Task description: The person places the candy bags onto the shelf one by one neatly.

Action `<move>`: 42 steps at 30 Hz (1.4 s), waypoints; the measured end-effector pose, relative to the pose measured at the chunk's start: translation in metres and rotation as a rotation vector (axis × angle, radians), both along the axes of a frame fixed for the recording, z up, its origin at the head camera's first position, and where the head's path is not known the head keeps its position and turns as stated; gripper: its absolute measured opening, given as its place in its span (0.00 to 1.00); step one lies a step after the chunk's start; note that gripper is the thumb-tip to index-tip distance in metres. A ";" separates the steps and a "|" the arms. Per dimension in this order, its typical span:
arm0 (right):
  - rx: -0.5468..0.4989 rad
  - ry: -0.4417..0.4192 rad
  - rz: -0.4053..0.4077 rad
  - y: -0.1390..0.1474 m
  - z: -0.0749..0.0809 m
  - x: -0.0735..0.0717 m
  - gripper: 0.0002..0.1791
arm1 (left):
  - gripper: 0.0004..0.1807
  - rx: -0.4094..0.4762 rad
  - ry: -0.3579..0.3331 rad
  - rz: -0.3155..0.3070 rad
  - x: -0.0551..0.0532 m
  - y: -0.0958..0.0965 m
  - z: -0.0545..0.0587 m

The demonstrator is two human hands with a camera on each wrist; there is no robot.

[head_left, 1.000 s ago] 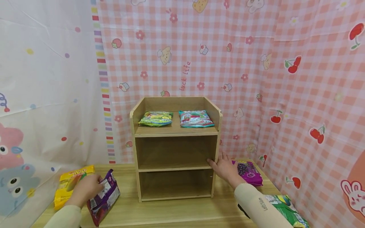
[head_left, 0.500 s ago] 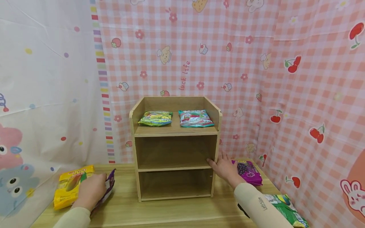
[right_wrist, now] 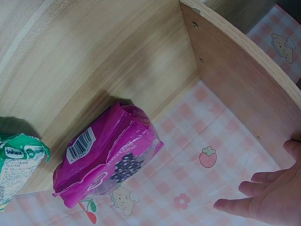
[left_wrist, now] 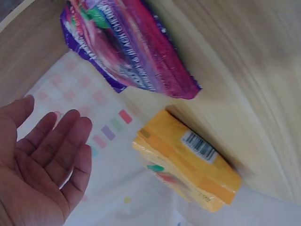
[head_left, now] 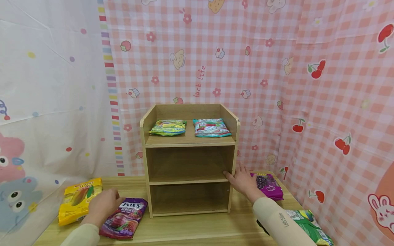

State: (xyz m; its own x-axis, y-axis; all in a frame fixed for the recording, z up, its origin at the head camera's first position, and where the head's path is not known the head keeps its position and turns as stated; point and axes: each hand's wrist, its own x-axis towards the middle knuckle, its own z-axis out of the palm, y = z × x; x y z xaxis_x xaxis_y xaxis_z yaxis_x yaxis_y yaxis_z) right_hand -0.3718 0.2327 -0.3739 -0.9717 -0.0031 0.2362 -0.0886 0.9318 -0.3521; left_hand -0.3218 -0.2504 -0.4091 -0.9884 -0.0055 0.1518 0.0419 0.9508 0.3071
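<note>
My left hand point(head_left: 103, 207) is beside a purple Fox's Berries candy bag point(head_left: 126, 220), which lies printed front up on the table left of the wooden shelf unit point(head_left: 191, 145). In the left wrist view, the left fingers point(left_wrist: 61, 141) are loosely bent, with a gap between them and the bag. Left of that hand is a yellow mango candy bag point(head_left: 75, 201). My right hand point(head_left: 244, 184) rests against the shelf unit's right side panel point(right_wrist: 249, 80), its thumb at the front edge and its other fingers extended along the outside.
A magenta bag with dark berries point(head_left: 268, 187) sits right of the unit, and a green bag point(head_left: 311, 227) is nearer on the right. The top shelf bears a yellow-green packet point(head_left: 168, 127) and a teal packet point(head_left: 211, 128). Patterned cloth point(head_left: 197, 51) hangs behind.
My left hand has turned the purple candy bag over from its back and let go of it; it now lies front up. The right hand has stayed at the shelf unit.
</note>
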 end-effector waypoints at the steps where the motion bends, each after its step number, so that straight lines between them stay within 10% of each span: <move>1: -0.001 0.000 0.001 0.000 0.000 0.000 0.50 | 0.15 -0.003 -0.010 0.002 0.000 -0.001 -0.002; 29: -0.007 0.004 0.009 -0.002 0.002 0.003 0.49 | 0.35 -0.007 -0.261 0.087 0.007 -0.021 -0.053; 42: -0.007 -0.013 0.007 0.000 0.002 0.001 0.50 | 0.40 0.045 -0.361 0.123 0.008 -0.020 -0.055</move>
State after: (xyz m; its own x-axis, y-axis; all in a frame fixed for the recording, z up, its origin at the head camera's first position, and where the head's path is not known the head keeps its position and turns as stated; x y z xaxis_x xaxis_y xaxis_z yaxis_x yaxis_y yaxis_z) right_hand -0.3705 0.2324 -0.3723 -0.9747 -0.0079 0.2235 -0.0901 0.9287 -0.3598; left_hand -0.3135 -0.2707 -0.4642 -0.9697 -0.1262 -0.2091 -0.1902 0.9272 0.3228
